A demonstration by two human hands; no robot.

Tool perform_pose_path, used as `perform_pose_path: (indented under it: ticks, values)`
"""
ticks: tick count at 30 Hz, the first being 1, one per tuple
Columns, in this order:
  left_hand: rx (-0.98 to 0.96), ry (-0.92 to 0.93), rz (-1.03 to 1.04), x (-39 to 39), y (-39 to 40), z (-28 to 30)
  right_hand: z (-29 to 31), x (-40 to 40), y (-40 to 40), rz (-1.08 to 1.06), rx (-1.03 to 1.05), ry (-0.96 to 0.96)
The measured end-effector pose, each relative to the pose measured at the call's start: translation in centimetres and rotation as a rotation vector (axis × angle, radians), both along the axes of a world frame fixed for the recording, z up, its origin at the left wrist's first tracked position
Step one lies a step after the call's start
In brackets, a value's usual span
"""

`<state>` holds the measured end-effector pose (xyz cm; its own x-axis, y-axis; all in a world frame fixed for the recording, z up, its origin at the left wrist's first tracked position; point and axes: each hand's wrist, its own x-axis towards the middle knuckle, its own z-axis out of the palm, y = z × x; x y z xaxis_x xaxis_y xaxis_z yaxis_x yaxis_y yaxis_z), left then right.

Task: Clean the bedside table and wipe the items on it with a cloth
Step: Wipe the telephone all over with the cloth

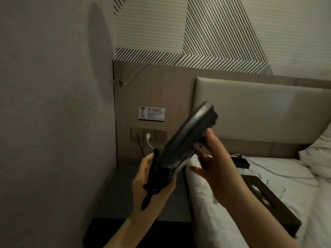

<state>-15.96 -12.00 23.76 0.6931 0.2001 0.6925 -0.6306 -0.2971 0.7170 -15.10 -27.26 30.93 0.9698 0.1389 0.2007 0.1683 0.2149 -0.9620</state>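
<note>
Telephone (188, 138): dark, rigid, probably light plastic; held tilted above the table (125, 197); left hand (152, 178) grips lower end with cloth (154, 176); right hand (213, 158) steadies upper edge, fingers loosely curled; hold at both ends.

Grey tabletop (123, 192) beside the bed (223, 212). On the bed's white sheet lie a brown wooden tray (274, 199), a black box (240, 162) and white cables (279, 173).
</note>
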Motion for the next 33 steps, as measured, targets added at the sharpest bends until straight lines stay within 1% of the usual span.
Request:
perform_pose_path:
  ticks: [1, 3, 4, 6, 8, 10, 12, 14, 16, 17, 18, 19, 20, 21, 24, 25, 26, 27, 28, 29, 30, 33]
  values:
    - [0.144, -0.090, 0.092, 0.3, 0.7, -0.4, -0.1, 0.1, -0.5, 0.057, 0.128, 0.090]
    - [0.479, -0.180, 0.273, 1.1, 2.0, -1.1, -0.6, 0.6, -1.8, 0.113, 0.344, 0.267]
    - [0.624, -0.207, 0.315, 1.3, 2.4, -1.1, -1.0, 0.9, -2.4, 0.115, 0.412, 0.337]
    - [0.818, -0.219, 0.352, 1.8, 3.1, -1.3, -1.8, 1.2, -3.0, 0.062, 0.451, 0.423]
    - [0.926, -0.229, 0.309, 1.8, 3.3, -1.1, -2.7, 1.4, -3.0, -0.037, 0.456, 0.479]
    - [0.971, -0.215, 0.246, 2.0, 3.7, -0.5, -3.7, 1.6, -3.0, -0.071, 0.489, 0.513]
    - [1.024, -0.202, 0.139, 2.1, 4.3, -0.3, -4.6, 1.6, -3.0, -0.106, 0.524, 0.544]
    - [1.026, -0.183, -0.013, 2.1, 5.3, -0.6, -5.2, 1.6, -3.0, -0.133, 0.536, 0.567]
    - [0.960, -0.100, -0.163, 2.2, 6.2, -1.0, -5.8, 1.6, -3.1, -0.131, 0.545, 0.577]
    - [0.885, -0.045, -0.228, 2.5, 6.1, -1.1, -6.1, 1.7, -3.1, -0.127, 0.554, 0.583]
    - [0.770, 0.035, -0.282, 2.6, 5.8, -1.1, -6.3, 1.7, -3.1, -0.125, 0.564, 0.587]
    - [0.569, 0.182, -0.345, 2.5, 5.4, -0.6, -6.6, 1.8, -3.1, -0.122, 0.575, 0.591]
    - [0.309, 0.337, -0.405, 2.3, 4.9, 0.0, -6.8, 1.8, -3.1, -0.115, 0.584, 0.598]
    - [0.070, 0.428, -0.427, 2.1, 4.5, 0.3, -7.0, 1.9, -3.1, -0.109, 0.591, 0.605]
    - [-0.503, 0.578, -0.251, 1.4, 4.5, 1.0, -7.6, 1.8, -3.4, -0.089, 0.614, 0.614]
    - [-0.674, 0.625, -0.211, 2.0, 5.2, 1.0, -7.8, 1.8, -3.5, -0.090, 0.615, 0.612]
    - [-0.797, 0.655, -0.174, 2.8, 6.0, 1.2, -8.0, 1.7, -3.7, -0.092, 0.608, 0.607]
    - [-0.847, 0.685, -0.156, 3.6, 6.7, 1.6, -8.2, 1.6, -3.9, -0.095, 0.594, 0.605]
    - [-0.834, 0.726, -0.138, 4.1, 7.6, 1.9, -8.3, 1.6, -4.2, -0.090, 0.573, 0.605]
    - [-0.765, 0.773, -0.115, 4.6, 8.2, 1.9, -8.4, 1.4, -4.6, -0.077, 0.551, 0.604]
    - [-0.682, 0.821, -0.092, 5.3, 8.9, 1.7, -8.4, 1.4, -4.9, -0.060, 0.538, 0.599]
    - [-0.315, 0.899, -0.049, 5.7, 10.1, 0.1, -8.5, 1.3, -6.0, -0.021, 0.523, 0.587]
